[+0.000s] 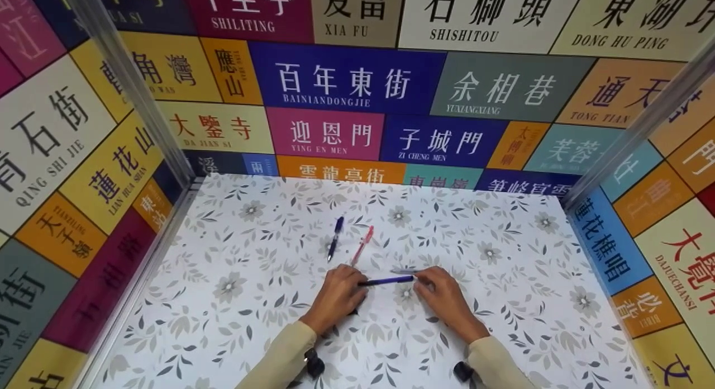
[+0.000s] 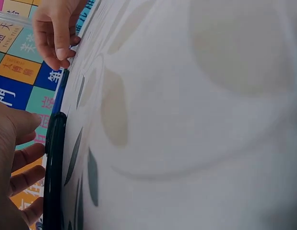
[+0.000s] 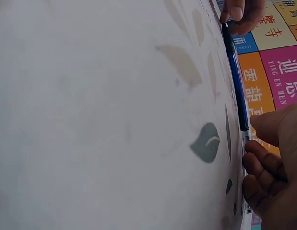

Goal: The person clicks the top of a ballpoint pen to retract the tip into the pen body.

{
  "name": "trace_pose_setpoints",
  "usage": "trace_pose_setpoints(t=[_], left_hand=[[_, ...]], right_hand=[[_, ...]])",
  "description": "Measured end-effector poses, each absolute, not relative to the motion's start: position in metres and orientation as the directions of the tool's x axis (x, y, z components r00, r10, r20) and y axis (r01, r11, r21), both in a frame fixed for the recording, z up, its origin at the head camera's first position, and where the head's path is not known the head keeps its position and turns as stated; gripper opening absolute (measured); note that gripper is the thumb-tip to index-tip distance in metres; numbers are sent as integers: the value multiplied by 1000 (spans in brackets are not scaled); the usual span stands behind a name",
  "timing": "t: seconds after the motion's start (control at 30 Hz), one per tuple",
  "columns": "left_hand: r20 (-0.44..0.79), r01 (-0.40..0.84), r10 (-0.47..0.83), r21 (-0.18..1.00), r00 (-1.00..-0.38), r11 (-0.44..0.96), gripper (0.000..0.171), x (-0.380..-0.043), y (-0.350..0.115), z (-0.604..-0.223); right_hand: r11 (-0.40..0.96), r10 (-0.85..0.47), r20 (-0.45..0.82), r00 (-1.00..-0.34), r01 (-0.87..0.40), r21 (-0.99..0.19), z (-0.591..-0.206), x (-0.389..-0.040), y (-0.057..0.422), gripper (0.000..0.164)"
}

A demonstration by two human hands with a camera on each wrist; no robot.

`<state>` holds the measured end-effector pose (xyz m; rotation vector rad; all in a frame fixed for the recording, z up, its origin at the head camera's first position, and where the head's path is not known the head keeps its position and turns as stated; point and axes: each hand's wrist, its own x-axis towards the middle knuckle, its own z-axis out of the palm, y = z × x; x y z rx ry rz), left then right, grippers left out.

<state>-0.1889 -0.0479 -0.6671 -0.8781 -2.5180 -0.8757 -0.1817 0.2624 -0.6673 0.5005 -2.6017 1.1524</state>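
A blue pen (image 1: 388,280) lies crosswise on the table between both hands. My left hand (image 1: 337,294) is at its dark left end, thumb and index finger spread around that end. Close under this hand lies a black pen (image 2: 54,167) with a clip, large in the left wrist view. My right hand (image 1: 442,297) is at the blue pen's other end; in the right wrist view a gap shows between the thumb (image 3: 266,125) and index finger, right beside the pen's tip. A pale grey pen (image 1: 406,270) lies just beyond the right fingertips, partly hidden by them.
Farther back lie a dark blue pen (image 1: 335,239) and a pink-red pen (image 1: 363,243), the latter reaching toward the left knuckles. The table's white cloth (image 1: 268,333) has a leaf and flower print. Panels with Chinese place names (image 1: 346,81) enclose the back and sides.
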Motion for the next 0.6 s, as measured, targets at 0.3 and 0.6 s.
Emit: trace_pose_setpoints(t=[0.3,0.6], left_hand=[[460,612,411,499,-787,614,18,-196,-48,-675],[458,633,442,480,-771,608,17,-201,-49,-677]], right_hand=[[645,-204,366,-908,-406,-648,-671,-184,260,21],[644,-195,332,-923,-376,-667,-673,-185,259,23]])
